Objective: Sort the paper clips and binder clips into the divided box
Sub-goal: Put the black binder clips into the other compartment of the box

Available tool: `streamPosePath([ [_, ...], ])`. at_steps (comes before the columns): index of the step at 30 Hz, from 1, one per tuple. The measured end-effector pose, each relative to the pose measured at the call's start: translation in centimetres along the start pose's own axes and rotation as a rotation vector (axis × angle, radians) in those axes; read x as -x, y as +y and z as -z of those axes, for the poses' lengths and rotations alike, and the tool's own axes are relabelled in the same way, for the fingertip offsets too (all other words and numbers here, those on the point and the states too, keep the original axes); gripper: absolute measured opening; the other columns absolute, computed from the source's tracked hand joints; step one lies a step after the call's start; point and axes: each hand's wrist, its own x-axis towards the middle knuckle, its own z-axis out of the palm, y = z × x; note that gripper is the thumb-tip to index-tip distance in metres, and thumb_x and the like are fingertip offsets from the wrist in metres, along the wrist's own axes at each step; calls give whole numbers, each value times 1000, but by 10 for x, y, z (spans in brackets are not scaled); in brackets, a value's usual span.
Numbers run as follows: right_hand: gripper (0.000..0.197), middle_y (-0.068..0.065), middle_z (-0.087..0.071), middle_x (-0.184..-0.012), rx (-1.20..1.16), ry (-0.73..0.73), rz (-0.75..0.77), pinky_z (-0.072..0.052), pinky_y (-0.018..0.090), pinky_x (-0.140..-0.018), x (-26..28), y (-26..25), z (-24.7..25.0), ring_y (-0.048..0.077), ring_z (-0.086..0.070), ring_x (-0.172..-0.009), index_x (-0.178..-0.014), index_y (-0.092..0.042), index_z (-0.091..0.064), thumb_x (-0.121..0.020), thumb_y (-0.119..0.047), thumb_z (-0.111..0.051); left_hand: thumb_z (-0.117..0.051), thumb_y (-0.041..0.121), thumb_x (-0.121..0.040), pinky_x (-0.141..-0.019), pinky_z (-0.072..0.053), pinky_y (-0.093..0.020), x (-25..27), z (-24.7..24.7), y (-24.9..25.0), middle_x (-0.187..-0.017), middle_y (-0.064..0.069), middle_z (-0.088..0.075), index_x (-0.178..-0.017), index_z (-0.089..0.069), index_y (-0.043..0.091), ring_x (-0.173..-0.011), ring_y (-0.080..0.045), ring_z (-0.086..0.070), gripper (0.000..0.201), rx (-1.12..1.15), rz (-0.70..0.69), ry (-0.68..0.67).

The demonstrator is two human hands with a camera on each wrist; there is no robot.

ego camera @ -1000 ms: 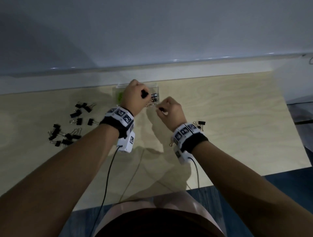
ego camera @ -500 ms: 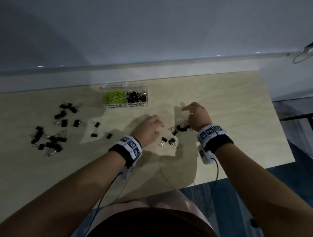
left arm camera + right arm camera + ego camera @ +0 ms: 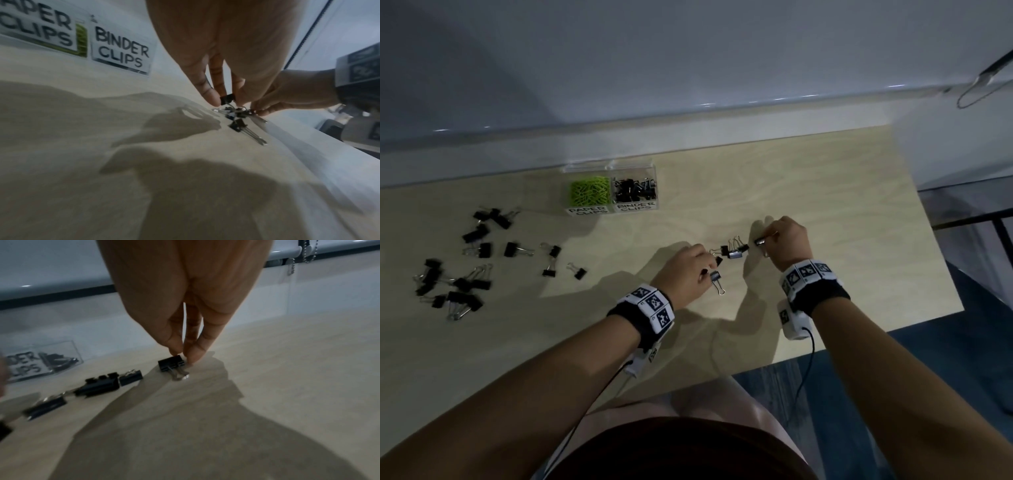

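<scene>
left hand [image 3: 216,68]: fingertips pinch black binder clip [image 3: 226,99] | right hand [image 3: 185,305]: fingertips pinch another black clip [image 3: 171,363] on table [image 3: 808,192] | divided box [image 3: 613,209] at far edge, well apart

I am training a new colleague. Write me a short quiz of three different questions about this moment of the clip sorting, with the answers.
1. True or false: the right hand pinches a black binder clip that rests on the table.
2. Multiple choice: what fills the compartment labelled PAPER CLIPS of the divided box? A) black clips B) green clips C) nothing
3. Short answer: on which side of the person does the larger scattered pile of binder clips lie?

Key
1. True; the fingertips pinch its body.
2. B.
3. The left side, away from both hands; the left hand works at the small group near the right hand.
</scene>
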Motion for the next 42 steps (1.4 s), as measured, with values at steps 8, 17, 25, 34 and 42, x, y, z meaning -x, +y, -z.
streamPosePath([
  [8, 13, 20, -57, -95, 26, -22, 76, -53, 38, -70, 21, -12, -15, 37, -58, -79, -89, -3, -71, -79, -10, -66, -57, 3, -85, -82, -54, -45, 9, -19, 1, -126, -12, -50, -111, -62, 4, -114, -32, -45, 26, -372, -132, -195],
  [17, 6, 16, -59, -83, -155, 69, 75, -48, 26, -64, 33, -34, -20, 26, -58, -66, -79, -3, -67, -75, -1, -62, -59, 1, -86, -62, -50, -36, 12, -2, -8, -100, -14, -57, -104, -56, 1, -76, -28, -57, 19, -308, -60, -95],
  [25, 31, 22, -57, -103, 96, 39, 118, -54, 44, -65, 64, -40, -63, 41, -54, -83, -105, -1, -64, -74, -1, -68, -53, 11, -90, -72, -49, -47, 17, 10, -19, -107, -14, -52, -107, -51, 3, -84, -34, -56, 19, -224, 108, -111],
  [34, 37, 26, -57, -104, -20, 12, 154, -50, 48, -73, 72, -74, -68, 45, -51, -89, -104, -1, -64, -69, -9, -73, -62, 19, -87, -89, -47, -38, 10, 31, -25, -119, -8, -56, -118, -53, 12, -104, -27, -56, 33, -77, 211, -115],
  [42, 14, 11, -59, -81, -166, -18, 172, -51, 40, -63, 58, -67, -70, 33, -57, -72, -80, -8, -71, -67, -3, -72, -70, 21, -81, -81, -48, -43, -2, 27, -16, -109, -11, -50, -102, -53, 7, -90, -32, -56, 30, -108, 292, -170],
])
